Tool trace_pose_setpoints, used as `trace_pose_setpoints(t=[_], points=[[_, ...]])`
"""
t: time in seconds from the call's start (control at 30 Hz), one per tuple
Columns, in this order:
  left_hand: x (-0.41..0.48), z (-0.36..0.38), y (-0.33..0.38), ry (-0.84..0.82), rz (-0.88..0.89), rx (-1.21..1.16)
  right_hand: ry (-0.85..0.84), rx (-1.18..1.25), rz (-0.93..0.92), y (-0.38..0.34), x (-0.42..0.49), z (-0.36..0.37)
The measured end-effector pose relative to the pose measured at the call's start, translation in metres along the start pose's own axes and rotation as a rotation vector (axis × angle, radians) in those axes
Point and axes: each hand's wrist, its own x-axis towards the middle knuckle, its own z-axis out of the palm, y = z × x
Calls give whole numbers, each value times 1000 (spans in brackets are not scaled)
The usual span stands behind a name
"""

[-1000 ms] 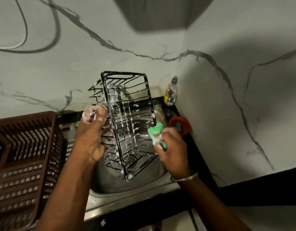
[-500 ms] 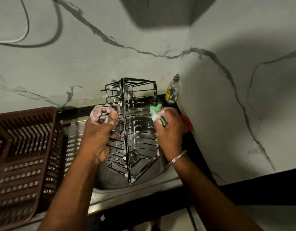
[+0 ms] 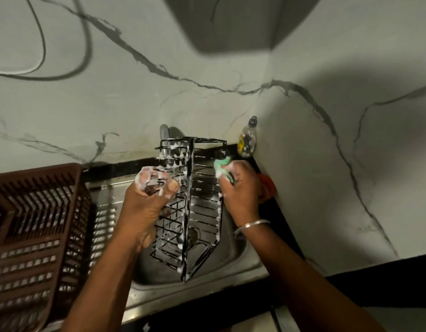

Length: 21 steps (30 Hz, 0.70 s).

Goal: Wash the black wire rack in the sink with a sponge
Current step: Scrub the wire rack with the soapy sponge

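Two hands: both at the rack, both foamy.
L hand (image 3: 148, 200): fingers curled thru the wires on the rack's left side, gripping it; fingertips caked w/ white suds, so exact wire held is hard to make out.
R hand (image 3: 240, 188): fingers closed tight round a green sponge (image 3: 221, 167), pressed to the rack's upper right edge; most of sponge buried in the fist, only top end shows. Silver bangle (image 3: 251, 225) on the wrist.
Rack: black wire rack (image 3: 190, 212) stands on end in the sink, one corner edge facing the camera, lower corner down in the basin; suds dotted along the wires.
Sink: steel sink (image 3: 240, 259), drain seen thru the wires, partly blocked by them.
Tap: grey spout (image 3: 164, 133) behind rack top, mostly hidden.
Bottle: clear bottle w/ yellow label (image 3: 247, 138) in the wall corner, near the R hand, label unreadable.
Red item: red-orange thing (image 3: 267, 185) behind R hand, largely covered, can't tell what.
Basket: brown plastic basket (image 3: 37, 226) left of sink, cut off by frame edge.
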Motion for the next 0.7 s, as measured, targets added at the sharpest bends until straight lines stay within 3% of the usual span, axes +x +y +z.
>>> trace_pose_setpoints(t=[0.13, 0.3, 0.47, 0.57, 0.63, 0.7], points=[[-3, 1, -6, 3, -27, -17, 219, 38, 92, -14, 32, 9], [2, -2, -8, -31, -15, -16, 305, 125, 56, -16, 33, 8], [2, -12, -8, -6, -13, -12, 228, 24, -338, -24, 38, -5], [2, -14, -8, 16, -28, 5, 174, 43, -440, -43, 34, -9], [1, -11, -9, 10, -27, -1, 238, 98, -291, -44, 31, -5], [-1, -7, -6, -17, -30, 28, 372, 237, 25, -42, 32, -4]])
